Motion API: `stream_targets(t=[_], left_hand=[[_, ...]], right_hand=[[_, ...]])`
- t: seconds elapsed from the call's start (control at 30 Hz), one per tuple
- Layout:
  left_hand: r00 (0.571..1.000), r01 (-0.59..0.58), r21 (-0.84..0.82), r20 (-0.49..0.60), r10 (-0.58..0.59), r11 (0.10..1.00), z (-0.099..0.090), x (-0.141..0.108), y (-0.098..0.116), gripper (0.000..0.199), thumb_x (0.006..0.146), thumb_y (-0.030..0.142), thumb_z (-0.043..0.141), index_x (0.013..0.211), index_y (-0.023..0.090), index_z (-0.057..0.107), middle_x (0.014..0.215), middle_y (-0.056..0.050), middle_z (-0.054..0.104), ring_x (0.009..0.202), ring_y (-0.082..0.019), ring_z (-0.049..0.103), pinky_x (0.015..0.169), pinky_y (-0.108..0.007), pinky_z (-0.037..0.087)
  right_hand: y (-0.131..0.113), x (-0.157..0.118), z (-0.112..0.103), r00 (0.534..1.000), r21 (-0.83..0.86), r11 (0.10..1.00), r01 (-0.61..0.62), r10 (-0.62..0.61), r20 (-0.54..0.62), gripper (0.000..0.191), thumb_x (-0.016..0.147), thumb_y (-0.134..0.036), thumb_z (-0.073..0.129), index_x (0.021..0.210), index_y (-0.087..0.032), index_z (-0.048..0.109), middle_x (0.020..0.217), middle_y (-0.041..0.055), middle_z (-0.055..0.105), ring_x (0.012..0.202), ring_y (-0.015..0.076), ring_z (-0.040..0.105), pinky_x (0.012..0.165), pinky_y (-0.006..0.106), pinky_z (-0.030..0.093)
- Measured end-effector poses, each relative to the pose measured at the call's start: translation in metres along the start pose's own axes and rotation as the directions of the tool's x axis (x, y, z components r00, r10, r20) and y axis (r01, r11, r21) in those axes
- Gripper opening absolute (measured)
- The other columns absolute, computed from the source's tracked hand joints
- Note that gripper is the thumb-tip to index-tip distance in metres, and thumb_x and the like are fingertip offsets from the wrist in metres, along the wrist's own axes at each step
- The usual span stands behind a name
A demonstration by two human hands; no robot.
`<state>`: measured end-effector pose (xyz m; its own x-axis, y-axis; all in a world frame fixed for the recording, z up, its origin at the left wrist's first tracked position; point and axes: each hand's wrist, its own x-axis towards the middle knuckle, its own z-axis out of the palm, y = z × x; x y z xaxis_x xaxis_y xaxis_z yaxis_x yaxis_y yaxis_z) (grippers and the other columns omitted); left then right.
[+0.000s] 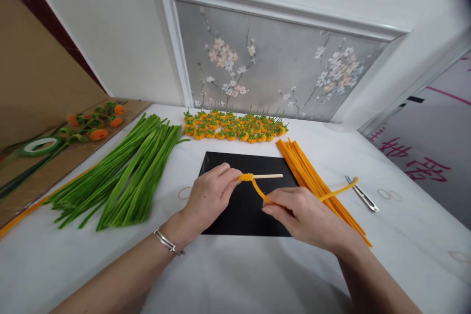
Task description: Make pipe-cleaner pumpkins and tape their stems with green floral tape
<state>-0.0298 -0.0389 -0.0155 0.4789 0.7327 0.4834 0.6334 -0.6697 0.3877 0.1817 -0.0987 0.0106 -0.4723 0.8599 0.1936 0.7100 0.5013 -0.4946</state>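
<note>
Circling a smooth, pale stick (268, 176) in snug loops, the fuzzy yellow-orange pipe cleaner (246, 177) is above the black mat (239, 218). The left hand (213, 189) pinches its coiled end; the right hand (303, 213) grips its loose, curving length.

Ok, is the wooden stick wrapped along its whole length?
No, the wooden stick is bare to the right of the orange coil.
</note>
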Motion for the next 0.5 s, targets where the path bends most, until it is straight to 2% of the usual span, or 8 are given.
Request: stream_targets(t=[0.13,0.27,0.37,0.5], left_hand=[[0.991,-0.101,0.018,0.087,0.099,0.995,0.002,0.000,-0.001,0.018,0.093,0.019,0.045,0.090,0.020,0.062,0.074,0.001,0.052,0.068,-0.012,0.051,0.061,-0.023,0.040],[0.975,-0.156,-0.064,0.148,0.164,0.986,0.003,-0.001,-0.003,0.018,0.093,0.017,0.044,0.094,0.020,0.062,0.078,0.000,0.054,0.071,-0.013,0.052,0.063,-0.024,0.041],[0.964,-0.170,-0.121,0.184,0.190,0.978,0.002,-0.001,-0.003,0.019,0.093,0.017,0.044,0.094,0.019,0.062,0.079,-0.001,0.055,0.071,-0.013,0.053,0.062,-0.023,0.040],[0.945,-0.197,-0.184,0.228,0.237,0.963,0.001,-0.001,0.000,0.019,0.094,0.020,0.044,0.094,0.019,0.062,0.079,0.000,0.054,0.069,-0.012,0.052,0.061,-0.022,0.039]], right_hand=[[0.005,0.000,-0.002,0.993,-0.026,0.999,0.024,-0.027,-0.118,0.023,0.094,-0.025,0.047,0.076,-0.020,0.062,0.068,0.0009,0.061,0.059,0.0130,0.056,0.055,0.025,0.040],[0.014,0.003,-0.004,0.973,0.041,0.999,0.011,-0.001,-0.231,0.019,0.094,-0.026,0.048,0.086,-0.021,0.064,0.079,0.0022,0.067,0.069,0.0141,0.061,0.064,0.025,0.045],[0.018,0.006,-0.007,0.961,0.086,0.996,-0.035,0.057,-0.270,0.017,0.093,-0.025,0.050,0.086,-0.021,0.064,0.082,0.0022,0.068,0.073,0.0149,0.063,0.069,0.026,0.047],[0.024,0.009,-0.008,0.956,0.134,0.988,-0.081,0.115,-0.269,0.018,0.091,-0.029,0.051,0.084,-0.021,0.066,0.080,0.0026,0.069,0.072,0.0156,0.063,0.069,0.027,0.047]])
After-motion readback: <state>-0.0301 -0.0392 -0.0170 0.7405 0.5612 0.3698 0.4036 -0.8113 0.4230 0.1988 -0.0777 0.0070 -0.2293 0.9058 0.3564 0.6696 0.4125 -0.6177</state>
